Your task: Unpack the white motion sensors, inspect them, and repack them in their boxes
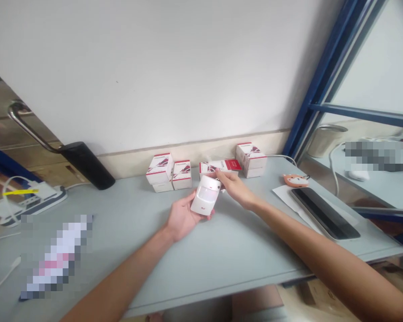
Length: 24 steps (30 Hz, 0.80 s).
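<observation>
A small white plastic sensor unit (205, 196) with a curved lens window rests in the palm of my left hand (181, 217), which grips it from below over the grey table (221, 255). My right hand (234, 185) reaches in from the right and its fingertips touch the unit's top right corner. Right behind my hands lies a red-and-white carton (221, 166) on its side. Two similar small cartons (169, 172) stand to its left, and another carton (251, 159) stands to its right by the wall.
A black tablet (324, 212) lies on white paper at the right, next to an orange fox-shaped item (296, 180). A power strip (30, 201) with cables sits at far left, a black cylinder (87, 164) leans by the wall. A blue window frame (317, 85) rises at right.
</observation>
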Tool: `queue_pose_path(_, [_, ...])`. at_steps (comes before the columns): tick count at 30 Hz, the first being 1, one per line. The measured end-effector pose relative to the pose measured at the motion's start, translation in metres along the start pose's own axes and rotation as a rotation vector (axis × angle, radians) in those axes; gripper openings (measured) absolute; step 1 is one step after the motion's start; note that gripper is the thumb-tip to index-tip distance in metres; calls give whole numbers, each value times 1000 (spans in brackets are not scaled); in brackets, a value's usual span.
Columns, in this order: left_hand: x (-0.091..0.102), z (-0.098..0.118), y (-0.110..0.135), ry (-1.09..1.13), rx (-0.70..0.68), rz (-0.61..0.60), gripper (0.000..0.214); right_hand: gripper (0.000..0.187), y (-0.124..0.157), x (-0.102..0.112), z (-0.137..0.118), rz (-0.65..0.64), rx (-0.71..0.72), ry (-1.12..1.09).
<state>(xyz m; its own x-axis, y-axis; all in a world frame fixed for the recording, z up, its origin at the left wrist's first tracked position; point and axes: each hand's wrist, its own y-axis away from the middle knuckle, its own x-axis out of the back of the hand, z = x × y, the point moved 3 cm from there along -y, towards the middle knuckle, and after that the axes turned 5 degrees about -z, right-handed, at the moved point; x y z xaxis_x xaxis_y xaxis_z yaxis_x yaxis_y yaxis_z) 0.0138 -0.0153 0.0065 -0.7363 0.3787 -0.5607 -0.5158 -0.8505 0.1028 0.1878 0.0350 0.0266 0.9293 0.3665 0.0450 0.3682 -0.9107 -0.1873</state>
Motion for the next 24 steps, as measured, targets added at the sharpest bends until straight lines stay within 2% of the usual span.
queue_pose_path(2, [0, 1, 0, -6, 19, -9, 43, 60, -1, 2, -4, 5, 8, 59])
queue_pose_path(5, [0, 3, -1, -30, 92, -54, 42, 65, -4, 16, -12, 118, 66, 70])
queue_pose_path(12, [-2, 6, 2, -52, 275, -199, 45, 68, -10, 72, -36, 379, 251, -113])
queue_pose_path(15, [-4, 5, 3, -54, 314, -238, 47, 66, -9, 85, -44, 381, 293, -174])
queue_pose_path(21, [-6, 4, 2, -120, 277, -283, 46, 52, -11, 100, -45, 356, 272, -421])
queue_pose_path(24, [-6, 4, 2, -154, 295, -277, 46, 46, -11, 110, -46, 394, 258, -550])
